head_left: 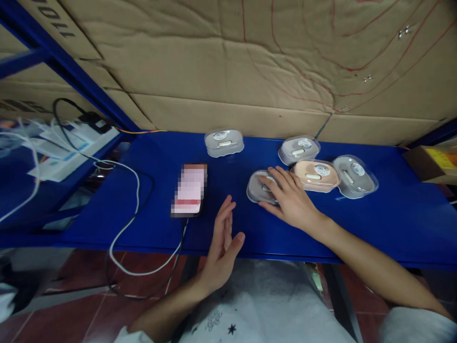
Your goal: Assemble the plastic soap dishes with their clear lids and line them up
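My right hand [291,200] lies over a grey case in clear wrap [255,187], its fingers spread across the top and right side. My left hand [223,250] is at the table's front edge, thumb apart from the fingers, holding nothing. Just right of the covered case sits a peach case [314,176]. Behind it is a grey case [299,151], and another grey case [353,176] stands to its right. A further grey case [224,144] sits alone near the back. To the left lies a phone [189,190] with a lit, pixelated screen.
The blue table [150,152] meets a cardboard wall [214,57] at the back. Power strips [67,152] with plugs are at the left. A white cable [137,190] loops over the front edge. An open cardboard box [428,164] stands at the right.
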### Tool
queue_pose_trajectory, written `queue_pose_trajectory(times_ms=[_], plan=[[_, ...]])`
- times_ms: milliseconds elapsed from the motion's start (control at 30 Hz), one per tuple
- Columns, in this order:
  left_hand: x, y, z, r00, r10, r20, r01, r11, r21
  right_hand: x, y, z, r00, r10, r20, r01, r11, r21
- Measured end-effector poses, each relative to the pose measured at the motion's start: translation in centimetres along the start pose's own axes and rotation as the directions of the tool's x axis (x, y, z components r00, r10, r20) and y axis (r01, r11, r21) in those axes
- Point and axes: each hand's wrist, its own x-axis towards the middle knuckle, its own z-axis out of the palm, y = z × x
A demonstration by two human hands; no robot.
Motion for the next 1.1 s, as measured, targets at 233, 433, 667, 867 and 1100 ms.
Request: queue_pose_trajectory(times_ms=[233,433,667,867,1100], plan=[[0.0,-0.2,-0.4,1.0,0.005,0.025,-0.006,1.0,0.026,3.9,1.3,-0.1,1.0,0.023,0.003,-0.022,0.993,-0.113],[-0.3,-0.4,-0.5,0.995,0.067,0.068,-0.072,0.995,0.073,13.6,-1.9,1.8,0.997,0.001,0.071,0.009,0.991,-0.133],[-0.4,0.2,-1.5,0.986,0.168,0.011,-0.166,0.959,0.228,15.4,-4.6,3.6,0.995,-0.012,0.099,0.034,0.974,-0.222],[0.0,0.3,-2.7,0.91,0.376,0.172,-0.412,0.785,0.463,7.8,-7.1,1.8,0.984,-0.173,0.049,0.179,0.959,-0.221],[0.4,0.3,-2.0,0.872,0.323,0.367,-0.471,0.354,0.808,-1.0,-2.5,-1.8,0.973,-0.197,-0.121,0.207,0.976,0.071]])
